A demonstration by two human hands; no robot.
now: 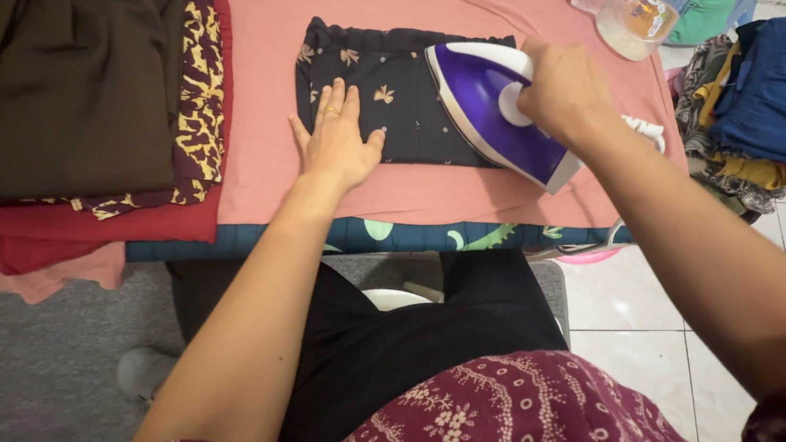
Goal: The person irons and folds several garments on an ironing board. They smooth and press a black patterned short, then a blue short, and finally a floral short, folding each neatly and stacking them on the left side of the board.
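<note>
A folded black garment (372,95) with small gold flower prints lies on a salmon-pink cloth (265,61) that covers the ironing surface. My left hand (339,140) rests flat on the garment's left edge, fingers spread, a ring on one finger. My right hand (564,90) grips the handle of a purple and white iron (487,108), which sits on the right part of the garment, its tip pointing away from me.
A stack of folded clothes (69,98), dark brown on top, lies at the left. A clear spray bottle (626,11) lies at the far right corner. More clothes (762,103) are piled on the right, over a tiled floor.
</note>
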